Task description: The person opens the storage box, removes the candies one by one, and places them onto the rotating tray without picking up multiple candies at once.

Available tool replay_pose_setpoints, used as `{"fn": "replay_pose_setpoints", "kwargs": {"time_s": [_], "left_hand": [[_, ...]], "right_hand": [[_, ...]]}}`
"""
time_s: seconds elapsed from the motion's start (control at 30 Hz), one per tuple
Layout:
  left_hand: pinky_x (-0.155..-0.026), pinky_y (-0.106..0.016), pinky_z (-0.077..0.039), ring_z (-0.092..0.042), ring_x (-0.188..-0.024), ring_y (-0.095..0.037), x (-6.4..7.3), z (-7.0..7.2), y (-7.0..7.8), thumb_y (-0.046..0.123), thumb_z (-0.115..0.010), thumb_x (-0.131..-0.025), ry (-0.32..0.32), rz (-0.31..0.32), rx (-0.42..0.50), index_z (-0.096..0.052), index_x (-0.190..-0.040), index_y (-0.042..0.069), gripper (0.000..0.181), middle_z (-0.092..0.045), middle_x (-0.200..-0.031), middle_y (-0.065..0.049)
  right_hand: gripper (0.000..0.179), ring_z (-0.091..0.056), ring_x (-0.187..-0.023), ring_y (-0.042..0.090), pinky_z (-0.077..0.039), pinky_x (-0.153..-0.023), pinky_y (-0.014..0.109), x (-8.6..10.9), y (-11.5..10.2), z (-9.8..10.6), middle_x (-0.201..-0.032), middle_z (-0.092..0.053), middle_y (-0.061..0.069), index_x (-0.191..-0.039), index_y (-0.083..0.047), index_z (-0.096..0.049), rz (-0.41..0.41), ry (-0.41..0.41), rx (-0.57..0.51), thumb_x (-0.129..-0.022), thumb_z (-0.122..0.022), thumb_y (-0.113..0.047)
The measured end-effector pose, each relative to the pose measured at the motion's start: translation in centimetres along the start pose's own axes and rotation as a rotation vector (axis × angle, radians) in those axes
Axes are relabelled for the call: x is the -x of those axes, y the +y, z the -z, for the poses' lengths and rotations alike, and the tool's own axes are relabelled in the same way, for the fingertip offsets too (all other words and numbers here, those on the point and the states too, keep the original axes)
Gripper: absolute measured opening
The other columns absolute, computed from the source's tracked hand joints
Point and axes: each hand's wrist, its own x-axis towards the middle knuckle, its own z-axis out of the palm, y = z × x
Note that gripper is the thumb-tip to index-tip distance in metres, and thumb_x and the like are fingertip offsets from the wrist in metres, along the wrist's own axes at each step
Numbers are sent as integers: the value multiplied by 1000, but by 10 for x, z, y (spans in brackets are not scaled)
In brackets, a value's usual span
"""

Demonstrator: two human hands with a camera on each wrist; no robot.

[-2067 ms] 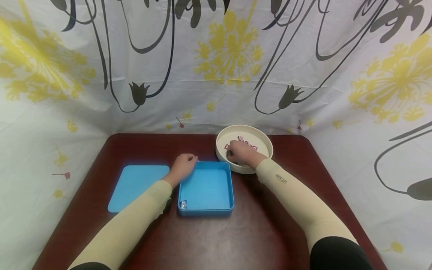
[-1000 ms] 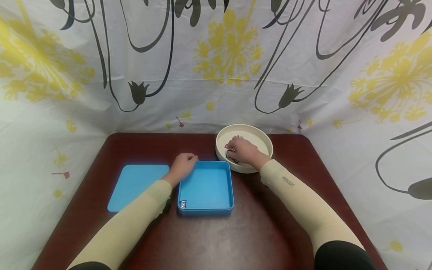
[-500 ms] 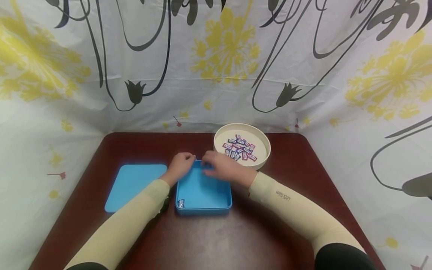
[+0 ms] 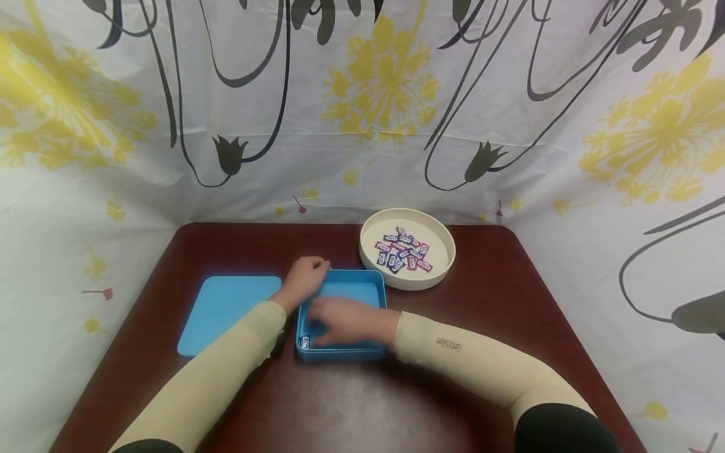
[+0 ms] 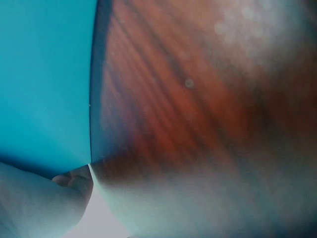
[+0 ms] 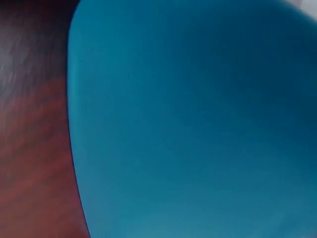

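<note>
In the head view, my left hand (image 4: 306, 277) grips the rim at the back left corner of a square blue box (image 4: 342, 354). Its thumb and forefinger come together there, and part of that hand (image 5: 47, 206) shows low in the left wrist view. Over the box, motion blurs my right hand (image 4: 345, 321); its fingers point left and down, close to a small blue-and-white wrapped candy (image 4: 304, 343) in the front left corner. I cannot tell whether the right fingers hold anything. Blue plastic (image 6: 188, 124) fills most of the right wrist view, hiding that hand.
A round cream tray (image 4: 444, 267) at the table's back edge holds several small red and blue wrapped candies (image 4: 403, 250). Left of the box, a flat blue lid (image 4: 226, 311) lies on the dark red table (image 4: 362, 402). Patterned cloth (image 4: 283, 113) hangs behind and at both sides.
My right hand has left the candies in the round tray and swung left and toward me, into the box near its front left corner. The left hand has stayed at the back corner.
</note>
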Motion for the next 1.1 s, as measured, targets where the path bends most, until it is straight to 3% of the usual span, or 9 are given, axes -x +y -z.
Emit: {"fn": "replay_pose_setpoints", "kwargs": {"time_s": [0.2, 0.47, 1.1], "left_hand": [[-69, -41, -44, -48, -66, -26, -1, 0, -1, 36, -54, -117, 5, -17, -16, -55, -78, 13, 45, -46, -70, -3], [-69, -42, -45, -50, -66, -27, 0, 1, 0, 38, -54, -117, 7, -10, -9, -56, -79, 13, 46, -47, -71, -4], [-68, -41, -44, -48, -65, -26, 1, 1, 1, 37, -55, -117, 14, -16, -5, -55, -77, 13, 46, -45, -69, -3]], "right_hand": [[35, -64, -103, 6, -55, -94, 22, -7, -4, -12, -119, -70, -3, -131, -16, -75, 10, -18, 11, -100, -84, -29], [33, -66, -103, 7, -57, -94, 24, -13, -10, -10, -118, -72, -3, -129, -17, -76, -3, -41, 18, -100, -85, -30], [24, -67, -99, 5, -55, -90, 17, -17, -8, -13, -111, -74, -3, -124, -18, -81, 139, -47, 251, -104, -81, -31]]}}
